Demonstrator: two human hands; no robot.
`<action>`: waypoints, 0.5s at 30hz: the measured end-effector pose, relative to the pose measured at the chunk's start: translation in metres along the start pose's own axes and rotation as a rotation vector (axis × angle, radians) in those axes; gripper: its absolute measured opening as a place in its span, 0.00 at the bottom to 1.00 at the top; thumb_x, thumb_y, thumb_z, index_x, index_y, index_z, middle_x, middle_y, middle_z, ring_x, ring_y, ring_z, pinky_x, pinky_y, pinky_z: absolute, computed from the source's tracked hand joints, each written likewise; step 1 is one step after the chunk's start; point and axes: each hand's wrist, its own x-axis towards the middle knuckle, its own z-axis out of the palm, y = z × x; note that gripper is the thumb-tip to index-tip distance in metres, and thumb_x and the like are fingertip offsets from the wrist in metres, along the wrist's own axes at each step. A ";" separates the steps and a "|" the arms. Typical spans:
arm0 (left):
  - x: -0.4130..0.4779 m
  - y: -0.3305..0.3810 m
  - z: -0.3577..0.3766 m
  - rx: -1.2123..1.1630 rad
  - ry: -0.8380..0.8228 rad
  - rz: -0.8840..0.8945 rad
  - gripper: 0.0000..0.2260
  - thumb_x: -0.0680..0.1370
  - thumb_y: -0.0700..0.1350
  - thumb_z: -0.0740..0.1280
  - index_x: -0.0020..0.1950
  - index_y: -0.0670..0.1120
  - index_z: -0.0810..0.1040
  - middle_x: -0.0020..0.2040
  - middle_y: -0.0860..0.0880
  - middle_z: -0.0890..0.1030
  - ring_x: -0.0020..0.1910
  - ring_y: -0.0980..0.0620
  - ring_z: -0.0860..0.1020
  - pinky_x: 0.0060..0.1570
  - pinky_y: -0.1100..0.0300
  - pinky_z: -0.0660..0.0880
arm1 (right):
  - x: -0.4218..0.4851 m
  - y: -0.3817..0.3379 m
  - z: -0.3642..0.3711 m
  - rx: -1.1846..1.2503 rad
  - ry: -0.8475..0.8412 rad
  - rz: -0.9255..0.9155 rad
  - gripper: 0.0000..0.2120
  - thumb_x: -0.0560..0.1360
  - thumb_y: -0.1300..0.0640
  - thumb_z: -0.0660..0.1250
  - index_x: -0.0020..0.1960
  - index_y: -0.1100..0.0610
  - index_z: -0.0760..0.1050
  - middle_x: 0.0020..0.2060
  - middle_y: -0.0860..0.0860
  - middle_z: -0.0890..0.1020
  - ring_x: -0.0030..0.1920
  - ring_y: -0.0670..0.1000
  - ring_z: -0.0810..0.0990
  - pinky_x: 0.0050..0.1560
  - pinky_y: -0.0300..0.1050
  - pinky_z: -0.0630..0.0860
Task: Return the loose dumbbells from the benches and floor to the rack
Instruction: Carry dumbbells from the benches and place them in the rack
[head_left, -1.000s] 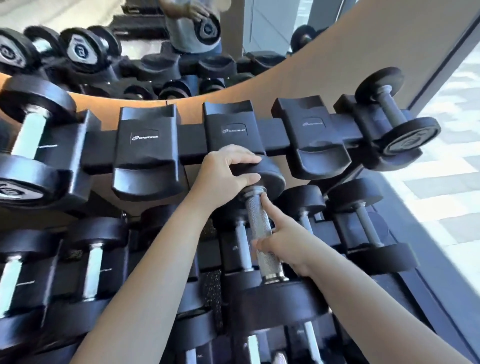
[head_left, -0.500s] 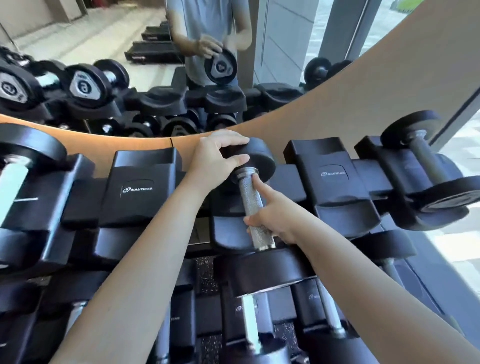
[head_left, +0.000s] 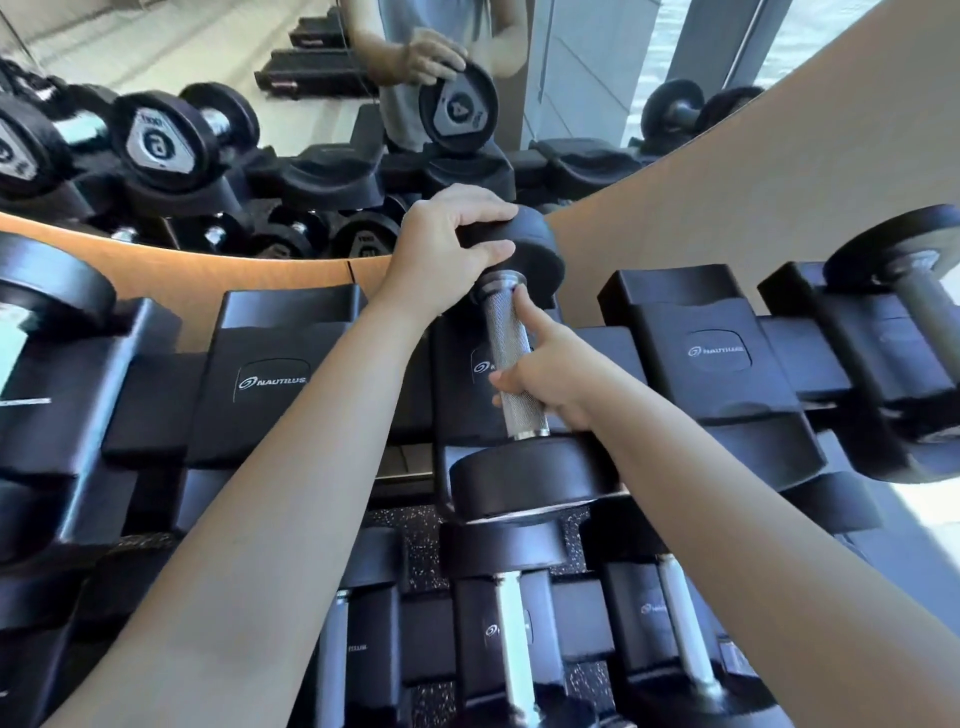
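The left grip (head_left: 447, 244) curls over the far head of the dumbbell (head_left: 506, 338). The dumbbell sits over a top-row cradle of the rack (head_left: 270, 332), its long axis pointing away from the person toward the mirror (head_left: 571, 78). The right grip (head_left: 545, 374) wraps the knurled handle, forefinger stretched along it.

— How many dumbbells on the top tier?
— I count three: left dumbbell (head_left: 52, 291), middle dumbbell (head_left: 509, 343), right dumbbell (head_left: 930, 312).
— Empty saddles?
— Two: left saddle (head_left: 270, 338), right saddle (head_left: 696, 312).
— Lower tier?
— Three I can make out: lower-left dumbbell (head_left: 332, 654), lower-middle dumbbell (head_left: 511, 623), lower-right dumbbell (head_left: 688, 639).
— Hands?
— Two: left hand (head_left: 447, 254), right hand (head_left: 550, 374).
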 end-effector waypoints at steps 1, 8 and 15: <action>0.003 -0.001 0.001 -0.001 -0.003 -0.003 0.14 0.69 0.35 0.72 0.54 0.41 0.80 0.52 0.50 0.78 0.55 0.54 0.75 0.60 0.66 0.68 | 0.002 -0.001 0.000 0.002 0.009 -0.006 0.43 0.73 0.68 0.66 0.74 0.40 0.45 0.68 0.56 0.66 0.52 0.61 0.80 0.53 0.53 0.78; 0.014 -0.018 0.017 -0.025 -0.046 -0.032 0.14 0.69 0.34 0.71 0.55 0.41 0.80 0.54 0.49 0.77 0.56 0.55 0.75 0.61 0.69 0.66 | 0.021 0.010 -0.001 0.012 0.058 0.014 0.43 0.74 0.68 0.65 0.74 0.40 0.44 0.72 0.55 0.62 0.56 0.56 0.76 0.50 0.46 0.74; 0.013 -0.041 0.021 -0.106 -0.022 -0.087 0.14 0.70 0.34 0.70 0.55 0.43 0.79 0.55 0.50 0.77 0.56 0.57 0.74 0.61 0.70 0.66 | 0.039 0.014 0.003 0.031 0.063 0.045 0.43 0.73 0.69 0.66 0.74 0.41 0.45 0.73 0.55 0.60 0.63 0.59 0.71 0.61 0.57 0.73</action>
